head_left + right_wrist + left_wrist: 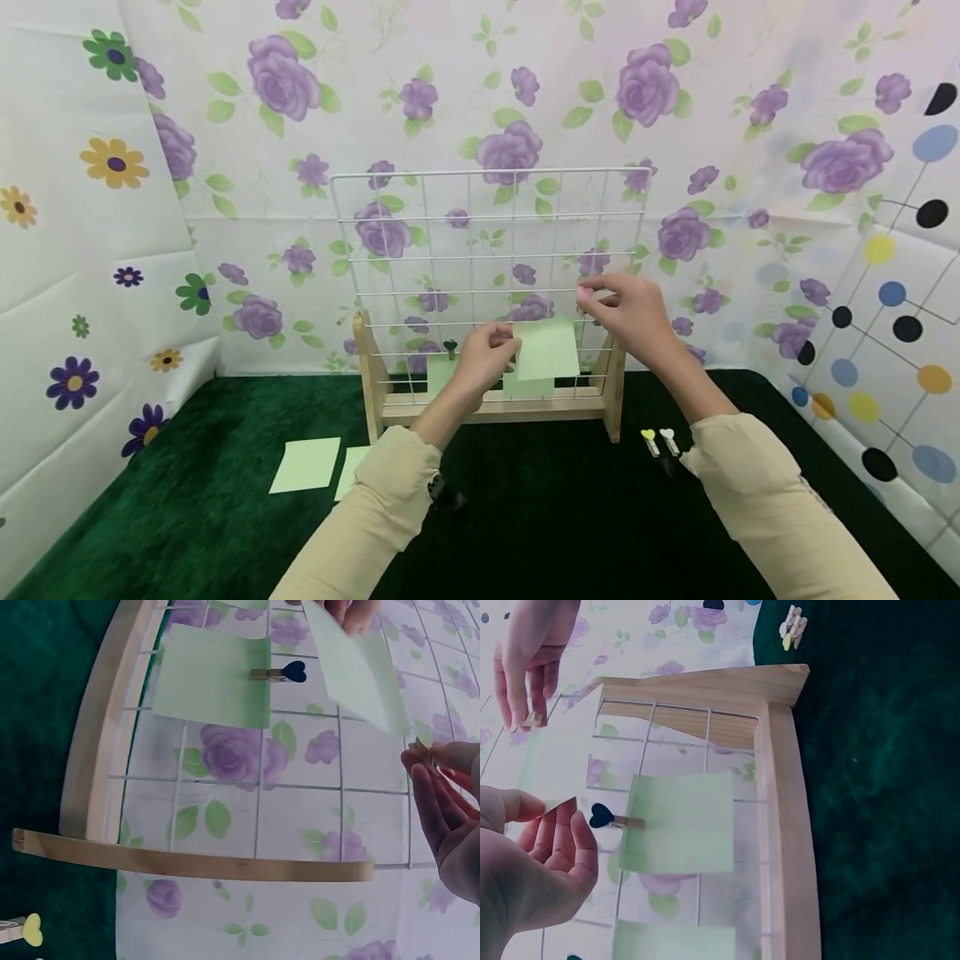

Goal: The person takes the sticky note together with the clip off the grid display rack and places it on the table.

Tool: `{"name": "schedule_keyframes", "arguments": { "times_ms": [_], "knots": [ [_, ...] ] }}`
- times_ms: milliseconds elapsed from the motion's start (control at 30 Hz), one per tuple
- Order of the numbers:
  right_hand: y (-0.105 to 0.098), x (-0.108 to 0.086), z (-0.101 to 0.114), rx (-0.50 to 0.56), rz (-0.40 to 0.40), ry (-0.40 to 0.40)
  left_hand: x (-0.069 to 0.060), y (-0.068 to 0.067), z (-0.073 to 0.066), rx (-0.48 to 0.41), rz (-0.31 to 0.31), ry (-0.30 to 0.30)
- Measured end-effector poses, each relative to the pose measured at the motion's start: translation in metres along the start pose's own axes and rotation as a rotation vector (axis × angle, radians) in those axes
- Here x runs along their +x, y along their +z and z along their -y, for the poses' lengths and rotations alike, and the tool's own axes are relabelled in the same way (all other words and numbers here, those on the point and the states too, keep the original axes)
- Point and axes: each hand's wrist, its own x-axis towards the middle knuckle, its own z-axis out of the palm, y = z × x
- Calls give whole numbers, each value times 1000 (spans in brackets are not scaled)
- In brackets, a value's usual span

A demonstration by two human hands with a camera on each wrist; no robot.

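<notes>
Step in hand looks like lining up a sheet on the wire grid (470, 257) with a clip ready. Left hand (486, 360) pinches the held sheet (551, 350) by its left edge, in front of the grid's lower right part. Right hand (630, 315) is just right of the sheet's top, fingertips closed on a small clip (424, 754). Clip's head looks pinkish from the head view, but it's mostly behind the fingers, so don't quote me. Clip isn't on the paper yet.

Next move probably calls for getting the sheet's top edge flat to a wire, squeezing the clip open, then biting paper and wire together. Right wrist view has the sheet slanted off the grid, so alignment needs care.

Around: two sheets already clipped low on the grid, left hung sheet (441, 375) with a dark green heart clip (450, 348), right hung sheet (682, 823) with a dark heart clip (602, 816). Wooden stand (491, 410) carries the grid. Bench (540, 517), near left: two loose sheets (305, 465), one partly under the left sleeve (390, 475). Right: yellow heart clip (650, 442), white heart clip (669, 442).

In the way: left hand and held sheet cover much of the right hung sheet, could snag its clip.
</notes>
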Motion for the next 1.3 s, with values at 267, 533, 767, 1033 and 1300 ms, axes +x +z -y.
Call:
{"name": "schedule_keyframes", "arguments": {
  "times_ms": [267, 533, 767, 1033, 1300],
  "knots": [
    [4, -14, -10, 51, 127, 113, -10, -17, 16, 14, -40, 45],
    [6, -26, -19, 74, 153, 140, -23, -32, 32, -20, -38, 52],
    [10, -35, -29, 90, 167, 168, -31, -44, 46, -51, -41, -7],
    [11, -49, -42, 27, 190, 210, -41, -63, 65, -7, 36, -76],
    [8, -64, -57, -17, 206, 244, -47, -83, 81, 113, 105, -122]
  ]
}}
